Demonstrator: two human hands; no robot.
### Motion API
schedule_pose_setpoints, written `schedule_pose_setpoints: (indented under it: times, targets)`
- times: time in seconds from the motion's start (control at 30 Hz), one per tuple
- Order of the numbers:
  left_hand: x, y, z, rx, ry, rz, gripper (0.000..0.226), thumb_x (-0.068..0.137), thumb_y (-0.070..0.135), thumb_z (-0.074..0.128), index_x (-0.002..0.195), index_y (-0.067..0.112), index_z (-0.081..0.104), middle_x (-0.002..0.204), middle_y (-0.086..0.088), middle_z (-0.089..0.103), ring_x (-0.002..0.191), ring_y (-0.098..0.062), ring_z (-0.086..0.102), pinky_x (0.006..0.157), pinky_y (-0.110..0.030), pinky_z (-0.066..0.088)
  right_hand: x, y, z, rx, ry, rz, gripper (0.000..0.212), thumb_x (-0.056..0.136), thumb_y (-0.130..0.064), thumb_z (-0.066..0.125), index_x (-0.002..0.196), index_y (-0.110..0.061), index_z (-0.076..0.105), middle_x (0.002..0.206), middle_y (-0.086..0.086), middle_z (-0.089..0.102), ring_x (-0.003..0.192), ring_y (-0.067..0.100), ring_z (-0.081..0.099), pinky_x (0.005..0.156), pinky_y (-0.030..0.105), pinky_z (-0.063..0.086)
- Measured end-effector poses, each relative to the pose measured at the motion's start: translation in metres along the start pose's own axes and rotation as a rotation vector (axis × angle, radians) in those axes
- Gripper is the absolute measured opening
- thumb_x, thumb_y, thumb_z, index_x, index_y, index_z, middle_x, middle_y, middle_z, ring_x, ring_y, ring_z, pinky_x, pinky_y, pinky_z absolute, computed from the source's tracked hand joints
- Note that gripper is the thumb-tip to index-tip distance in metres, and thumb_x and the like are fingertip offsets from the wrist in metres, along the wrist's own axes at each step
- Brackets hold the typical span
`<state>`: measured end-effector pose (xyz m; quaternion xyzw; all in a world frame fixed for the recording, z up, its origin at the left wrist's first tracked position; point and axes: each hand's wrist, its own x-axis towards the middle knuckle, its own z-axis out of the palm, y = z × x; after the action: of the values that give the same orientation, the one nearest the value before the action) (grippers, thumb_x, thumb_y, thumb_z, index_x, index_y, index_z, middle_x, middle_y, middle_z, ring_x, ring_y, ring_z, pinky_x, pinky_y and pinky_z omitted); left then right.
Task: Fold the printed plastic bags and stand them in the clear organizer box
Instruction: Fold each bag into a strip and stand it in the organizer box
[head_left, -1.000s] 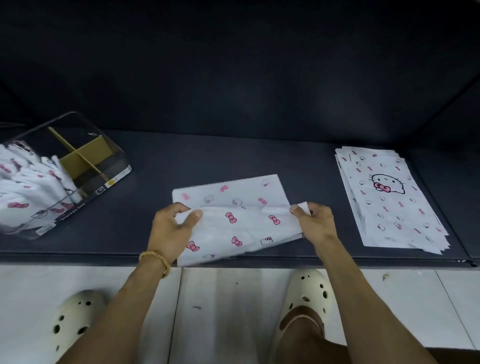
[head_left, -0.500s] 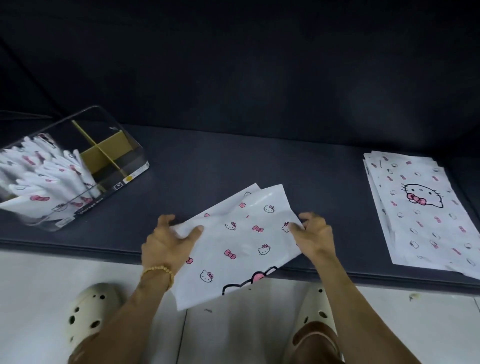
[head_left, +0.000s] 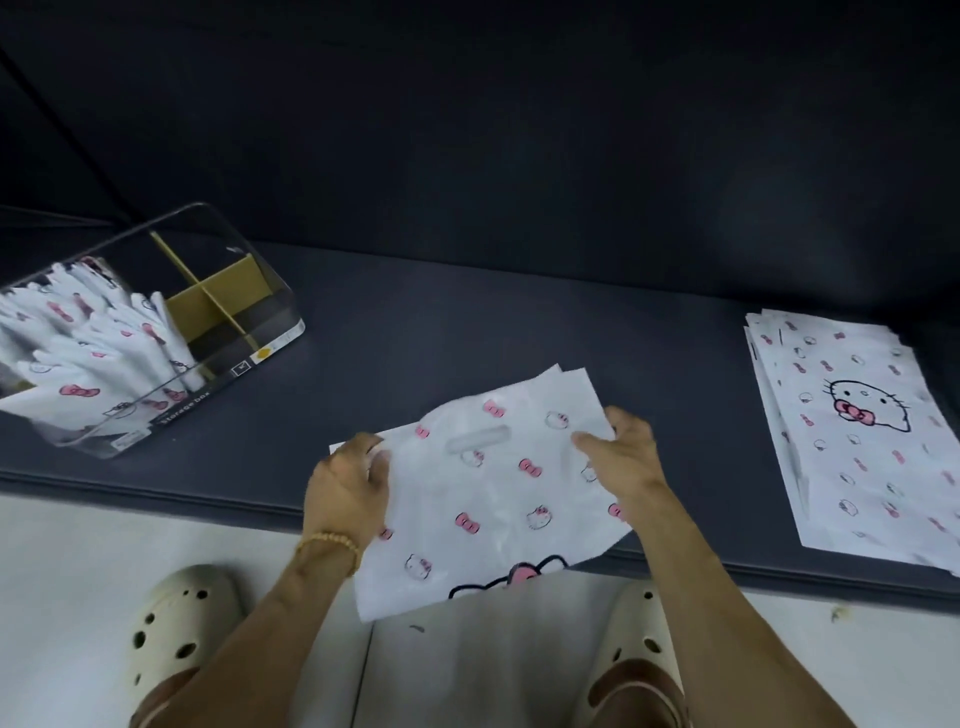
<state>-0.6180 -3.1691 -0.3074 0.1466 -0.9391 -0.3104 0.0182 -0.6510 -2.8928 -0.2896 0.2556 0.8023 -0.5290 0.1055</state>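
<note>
Now we hold one printed plastic bag between both hands at the front edge of the dark surface. Our left hand grips its left edge, fingers curled over the film, and our right hand pinches the upper right corner, thumb on top and the other fingers behind. The bag lies tilted: its long axis runs from the lower left, where it overhangs the edge above the pale floor, up toward the far right. The cut-out handle end points away from us, and the large cat-face print sits at the near end, partly out past the edge.

A second ago the bag was folded in half and lay crosswise in front of us; it has since been opened out flat and turned, so that the handle slot and the big print now show. Half a second ago it sat at much the same slant.

At the left the clear organizer box stands on the surface with folded bags upright in its near part and a tan divider behind them. Well to the right lies the flat stack of unfolded bags, its long axis running away from us. Our two cream clogs rest on the floor below.
</note>
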Motion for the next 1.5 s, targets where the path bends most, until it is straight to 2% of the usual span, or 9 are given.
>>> schedule_pose_setpoints:
  times: [0.13,0.27,0.43,0.7,0.83,0.9,1.0,1.13,1.5]
  targets:
    - [0.034,0.034,0.007,-0.213,0.036,0.068,0.029,0.092,0.014,0.061,0.120,0.015,0.057,0.118,-0.003,0.065,0.091,-0.020,0.064,0.081,-0.014,0.047,0.011,-0.002,-0.020,0.087,0.270,-0.069,0.012,0.085,-0.010,0.063,0.088,-0.022,0.061,0.078,-0.005,0.067,0.061,0.013,0.063,0.039,0.015,0.043]
    - [0.035,0.042,0.023,-0.097,-0.072,0.074,0.079,0.087,0.017,0.067,0.151,0.017,0.021,0.152,-0.007,0.031,0.135,-0.026,0.035,0.109,-0.039,0.035,0.024,0.005,-0.027,0.007,0.205,0.052,0.008,0.085,-0.011,0.064,0.090,-0.006,0.068,0.080,0.012,0.070,0.061,0.019,0.060,0.048,0.024,0.051]
    - [0.025,0.017,0.042,0.321,-0.303,0.292,0.054,0.101,0.033,0.039,0.152,0.022,0.024,0.162,-0.001,0.009,0.150,-0.020,0.001,0.120,-0.033,0.006,0.042,0.011,-0.025,-0.099,0.176,0.092,0.021,0.086,-0.023,0.068,0.086,-0.002,0.070,0.080,0.014,0.071,0.064,0.023,0.060,0.060,0.031,0.054]
    - [0.000,0.001,0.044,0.326,-0.243,0.332,0.058,0.102,0.039,0.028,0.154,0.017,0.015,0.162,-0.003,0.005,0.149,-0.020,-0.007,0.118,-0.029,-0.007,0.048,0.003,-0.015,-0.268,0.285,0.084,0.037,0.084,-0.044,0.070,0.084,-0.007,0.063,0.073,0.007,0.064,0.072,0.029,0.063,0.061,0.032,0.050]
    - [-0.004,0.000,0.043,0.293,-0.225,0.351,0.057,0.101,0.033,0.038,0.152,0.010,0.023,0.160,-0.008,0.014,0.149,-0.024,0.005,0.121,-0.035,0.005,0.016,0.002,0.011,-0.741,0.553,-0.424,0.050,0.085,-0.031,0.070,0.124,-0.004,0.056,0.116,0.017,0.059,0.106,0.039,0.054,0.083,0.048,0.044]
    - [-0.007,0.006,0.040,0.292,-0.137,0.275,0.058,0.095,0.032,0.054,0.144,0.004,0.041,0.151,-0.017,0.036,0.140,-0.034,0.032,0.114,-0.045,0.028,-0.002,0.005,0.036,-0.782,0.349,-0.632,0.051,0.086,-0.031,0.069,0.128,-0.004,0.057,0.129,0.018,0.057,0.118,0.039,0.053,0.095,0.049,0.043]
    - [-0.009,0.010,0.027,0.316,0.006,0.010,0.057,0.085,0.042,0.065,0.128,0.006,0.054,0.115,-0.016,0.062,0.104,-0.035,0.057,0.086,-0.048,0.044,-0.015,0.020,0.067,-0.835,0.001,-0.546,0.066,0.097,-0.051,0.045,0.149,-0.012,0.035,0.159,0.009,0.026,0.147,0.030,0.020,0.119,0.046,0.018]
    - [-0.003,0.010,0.009,0.048,-0.046,-0.241,0.035,0.084,0.043,0.066,0.106,0.016,0.063,0.093,-0.003,0.069,0.088,-0.028,0.063,0.079,-0.037,0.050,-0.016,0.033,0.080,-0.938,-0.029,-0.523,0.072,0.099,-0.058,0.026,0.156,-0.016,0.013,0.165,0.003,-0.002,0.151,0.025,-0.007,0.122,0.047,-0.002]
    - [-0.008,-0.003,-0.011,-0.145,-0.291,-0.342,0.018,0.085,0.024,0.071,0.070,0.016,0.065,0.066,-0.002,0.068,0.059,-0.017,0.070,0.074,-0.031,0.058,-0.009,0.030,0.084,-0.999,-0.059,-0.456,0.078,0.097,-0.063,0.017,0.157,-0.019,-0.005,0.164,0.004,-0.015,0.150,0.028,-0.015,0.119,0.050,-0.007]
